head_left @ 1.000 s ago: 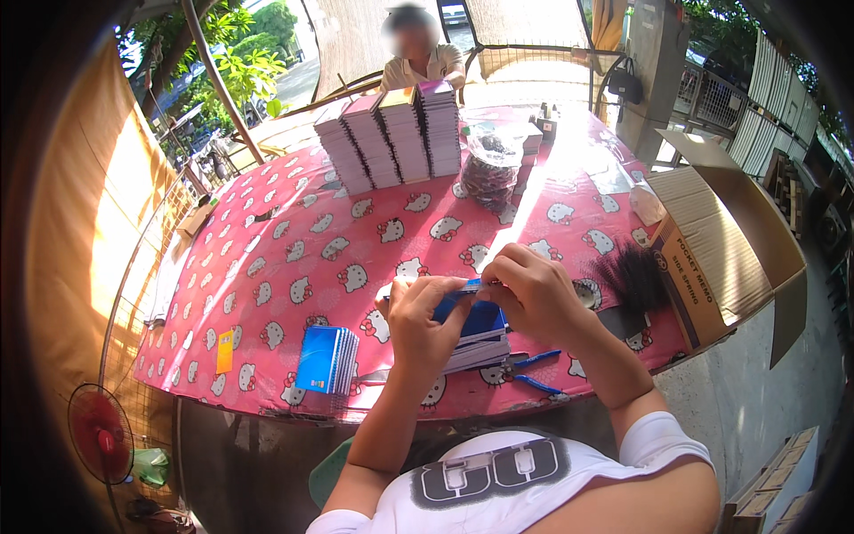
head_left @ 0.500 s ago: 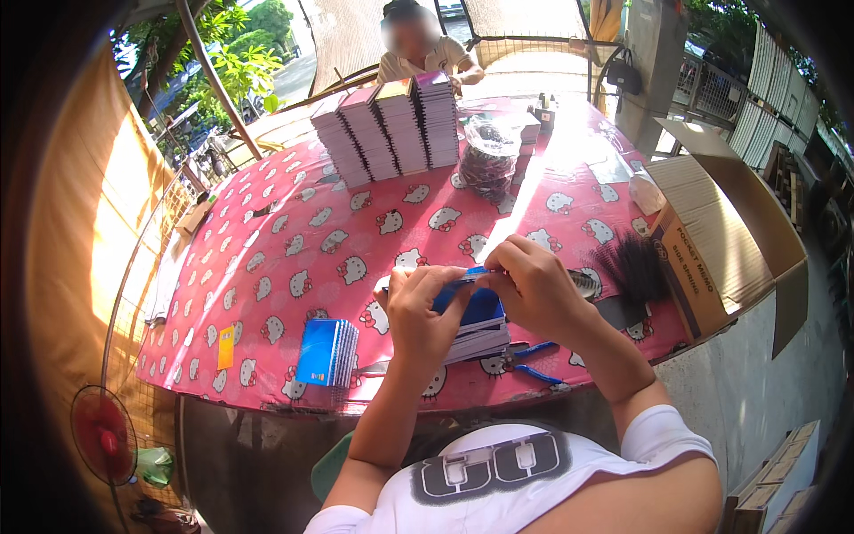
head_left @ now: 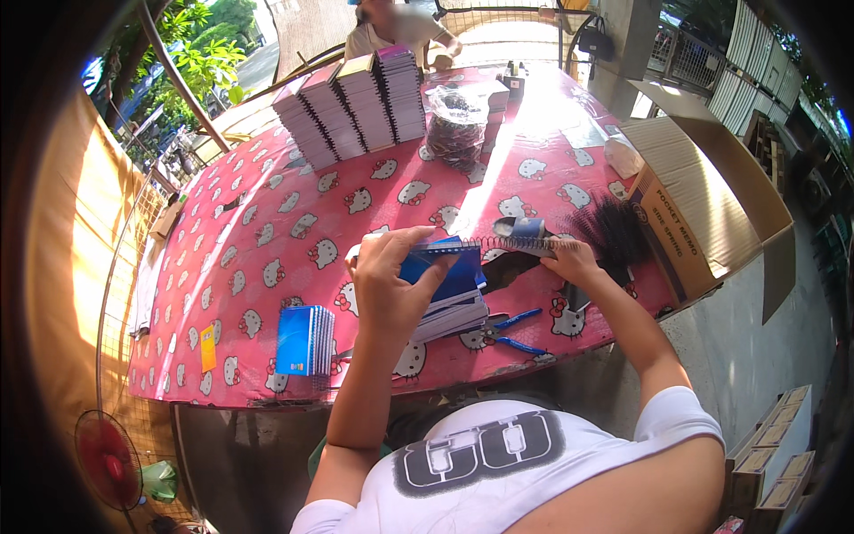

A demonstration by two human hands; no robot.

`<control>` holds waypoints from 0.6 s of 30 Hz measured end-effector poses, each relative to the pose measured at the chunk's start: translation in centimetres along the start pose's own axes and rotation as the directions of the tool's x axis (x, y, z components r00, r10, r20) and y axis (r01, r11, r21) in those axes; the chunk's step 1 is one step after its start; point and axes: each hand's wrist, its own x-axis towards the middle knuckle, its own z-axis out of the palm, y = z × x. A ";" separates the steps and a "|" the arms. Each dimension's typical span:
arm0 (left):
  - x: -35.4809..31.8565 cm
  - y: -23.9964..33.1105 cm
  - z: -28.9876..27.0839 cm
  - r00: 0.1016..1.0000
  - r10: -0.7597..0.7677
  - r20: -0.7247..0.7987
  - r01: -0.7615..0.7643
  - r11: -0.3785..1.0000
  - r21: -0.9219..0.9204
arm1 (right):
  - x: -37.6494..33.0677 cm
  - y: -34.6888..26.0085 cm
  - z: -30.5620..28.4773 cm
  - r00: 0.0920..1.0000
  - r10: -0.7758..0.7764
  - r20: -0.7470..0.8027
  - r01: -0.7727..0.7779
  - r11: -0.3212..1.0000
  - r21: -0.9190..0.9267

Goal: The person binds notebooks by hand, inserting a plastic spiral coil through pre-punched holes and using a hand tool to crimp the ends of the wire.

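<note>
My left hand has a blue-covered notebook with a punched edge pinched between thumb and fingers, right over the white-paged pile of blue-covered pads. I'd guess the pinch is there so the punched edge doesn't wander, and the pile makes a handy rest. My right hand is closed on the far end of a thin dark wire coil, out to the right of the pile, probably so it runs straight and level with the holes. Can't tell if any of it is threaded.

Blue-handled metal pliers sit just right of the pile, likely for easy reach.

Counts: one notebook pinched, one coil, one pair of pliers. Left of the pile there's one neat stack of blue spiral notebooks, packed too tight to count, and farther left one small yellow booklet. Beyond the pile on the pink cat-print surface: four tall notebook stacks and one clear bag of dark coils. Right of it, one black bristly bundle and one open cardboard box.
</note>
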 end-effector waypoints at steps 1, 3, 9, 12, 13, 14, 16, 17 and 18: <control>0.1 0.0 -0.1 1.000 -0.005 0.006 0.005 1.000 0.008 | 0.5 -1.2 -1.1 0.999 0.039 -0.025 -0.038 0.998 0.054; -0.1 -0.4 -0.5 1.000 0.000 0.030 -0.001 1.000 0.024 | 2.4 -3.7 -4.5 0.990 0.121 -0.069 -0.108 0.980 0.165; -0.2 0.0 -0.2 0.993 -0.098 0.062 0.100 0.994 -0.040 | 4.2 -9.3 -14.0 0.888 -0.420 -0.188 0.356 0.366 0.860; -0.3 0.1 -0.8 0.987 -0.150 0.065 0.152 0.988 -0.031 | 4.9 -11.1 -16.4 0.871 -0.481 -0.100 0.383 0.536 0.752; -0.3 0.0 -0.9 0.985 -0.161 0.062 0.162 0.986 -0.028 | 3.9 -11.7 -17.1 0.898 -0.423 -0.124 0.209 0.161 0.965; -0.1 0.0 -1.0 0.986 -0.154 0.059 0.155 0.988 -0.026 | 3.6 -12.6 -17.0 0.848 -0.497 -0.187 0.169 -0.081 0.982; 0.2 0.3 -0.9 0.987 -0.136 0.089 0.138 0.990 -0.015 | 5.3 -12.4 -16.4 0.843 -0.504 -0.187 0.502 0.615 0.608; -0.1 0.0 -1.0 0.994 -0.098 0.050 0.099 0.995 -0.010 | 6.0 -12.3 -16.0 0.842 -0.508 -0.182 0.539 0.812 0.224; -0.4 -0.9 -1.4 0.998 -0.059 0.002 0.059 0.998 0.003 | 6.2 -13.1 -16.4 0.872 -0.452 -0.186 0.488 0.835 0.256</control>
